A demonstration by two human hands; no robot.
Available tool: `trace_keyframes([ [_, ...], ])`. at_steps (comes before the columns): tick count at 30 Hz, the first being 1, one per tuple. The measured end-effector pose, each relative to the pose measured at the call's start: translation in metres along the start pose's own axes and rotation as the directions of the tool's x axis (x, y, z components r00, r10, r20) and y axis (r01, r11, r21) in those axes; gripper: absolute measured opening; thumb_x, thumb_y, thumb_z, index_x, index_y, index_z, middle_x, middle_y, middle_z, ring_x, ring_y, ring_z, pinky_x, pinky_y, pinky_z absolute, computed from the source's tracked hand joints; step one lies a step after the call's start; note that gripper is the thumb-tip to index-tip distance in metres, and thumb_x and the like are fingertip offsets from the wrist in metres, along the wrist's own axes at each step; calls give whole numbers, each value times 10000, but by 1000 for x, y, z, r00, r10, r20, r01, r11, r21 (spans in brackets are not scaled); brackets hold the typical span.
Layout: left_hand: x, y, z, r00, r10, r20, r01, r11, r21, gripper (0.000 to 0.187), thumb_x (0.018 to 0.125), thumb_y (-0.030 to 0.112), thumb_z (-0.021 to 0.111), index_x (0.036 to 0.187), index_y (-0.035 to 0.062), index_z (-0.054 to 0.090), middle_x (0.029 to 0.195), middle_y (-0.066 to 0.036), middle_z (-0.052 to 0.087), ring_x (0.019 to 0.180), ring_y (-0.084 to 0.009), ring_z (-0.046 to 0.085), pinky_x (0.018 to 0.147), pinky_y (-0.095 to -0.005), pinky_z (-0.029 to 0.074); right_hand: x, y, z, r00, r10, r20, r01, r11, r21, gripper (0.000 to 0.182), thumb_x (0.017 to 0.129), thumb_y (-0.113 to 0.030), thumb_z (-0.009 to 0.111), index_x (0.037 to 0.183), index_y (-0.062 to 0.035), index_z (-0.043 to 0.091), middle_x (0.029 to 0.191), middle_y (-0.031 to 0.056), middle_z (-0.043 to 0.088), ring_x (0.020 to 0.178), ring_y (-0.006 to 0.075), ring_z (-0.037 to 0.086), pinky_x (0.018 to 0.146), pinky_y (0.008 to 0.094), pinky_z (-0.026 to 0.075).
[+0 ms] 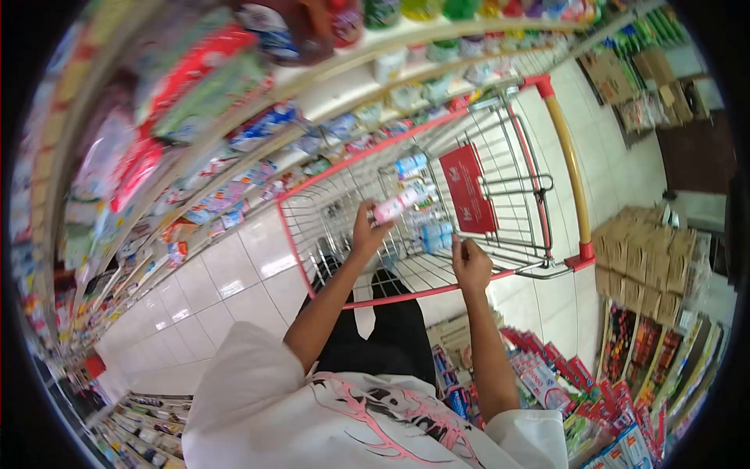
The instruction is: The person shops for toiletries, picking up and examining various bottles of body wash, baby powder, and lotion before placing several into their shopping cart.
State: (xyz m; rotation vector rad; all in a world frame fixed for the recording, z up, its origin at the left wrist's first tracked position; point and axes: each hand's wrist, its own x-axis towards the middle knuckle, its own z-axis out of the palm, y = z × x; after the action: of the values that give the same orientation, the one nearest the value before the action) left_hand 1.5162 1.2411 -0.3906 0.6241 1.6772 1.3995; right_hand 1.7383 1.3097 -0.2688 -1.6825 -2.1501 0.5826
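Note:
My left hand [367, 229] is wrapped round the lower end of a pink and white bottle [397, 205], holding it tilted over the shopping cart [449, 288]. Below it, several bottles with blue or white labels are in the cart, among them a blue-labelled bottle [411, 165] near the far side and a light-blue pack [436, 237] nearer to me. My right hand [473, 267] is closed above the cart's near side, close to the light-blue pack. Whatever lies within its curled fingers, if anything, is hidden.
A red sign [469, 187] hangs inside the cart by its yellow handle [569, 156]. Full shelves [336, 59] run along the far side and left. Brown packages [644, 258] are stacked at right, and red boxes [547, 379] stand close by my right arm.

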Motion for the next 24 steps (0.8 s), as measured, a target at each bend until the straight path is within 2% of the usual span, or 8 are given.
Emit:
trace_keyframes([
  [2,-42,64,-36,998,-6,69,12,996,-88,622,739,-89,719,1239,72,386,1193,-67,487,1073,-198,556,854,-318,539,7,-3,-6,989,98,114,-104,994,45,333,890,-365,615,782,-51,618,685,146,635,604,326,616,558,400,470],
  [4,-71,101,-68,995,-46,85,64,972,-224,630,741,-111,707,1225,88,358,1163,-91,514,1055,-209,588,837,-330,550,16,-6,8,999,-32,-44,46,925,376,345,918,-350,608,839,-14,592,707,107,592,529,203,511,498,322,409],
  [5,-83,119,-80,999,37,36,-22,940,-342,628,738,-94,722,1214,94,358,1134,-97,528,1043,-208,600,835,-329,549,21,17,40,984,53,168,-143,796,588,338,933,-350,588,919,-12,596,784,68,598,576,127,522,497,263,412],
  [7,-109,159,-113,987,158,-41,-162,980,-113,631,717,-36,771,1189,89,372,1156,-80,476,1109,-198,548,908,-334,506,23,-42,39,908,-128,399,-125,826,550,349,961,-339,544,1094,-17,564,828,57,603,667,105,565,543,245,469],
  [9,-117,179,-142,950,305,-58,-309,948,-79,588,721,-8,783,1148,61,386,1156,-78,435,1146,-187,496,941,-328,475,12,-151,6,767,-396,505,-251,539,804,459,971,-327,519,1314,-36,432,1029,89,591,754,156,613,607,274,520],
  [16,-117,248,-218,780,585,-224,-604,797,-22,655,738,-19,764,1237,57,346,1224,-117,390,1140,-214,509,921,-346,486,15,-381,-50,709,-652,268,170,527,832,589,746,-173,811,1228,-8,518,1017,92,638,914,134,604,804,273,488],
  [18,-124,290,-237,626,740,-245,-726,668,162,777,747,-21,756,1339,61,259,1305,-128,356,1137,-228,516,895,-355,494,21,-438,-106,680,-733,-4,446,409,796,606,706,-125,818,1221,-11,520,1035,90,635,916,160,616,814,295,499],
  [24,-111,274,-282,730,648,-216,-639,760,118,894,781,1,728,1448,98,142,1314,-138,373,1032,-190,565,835,-313,492,46,-589,-283,435,-644,-629,858,86,506,529,737,-101,761,1215,-19,549,1070,111,649,965,185,638,859,319,512],
])
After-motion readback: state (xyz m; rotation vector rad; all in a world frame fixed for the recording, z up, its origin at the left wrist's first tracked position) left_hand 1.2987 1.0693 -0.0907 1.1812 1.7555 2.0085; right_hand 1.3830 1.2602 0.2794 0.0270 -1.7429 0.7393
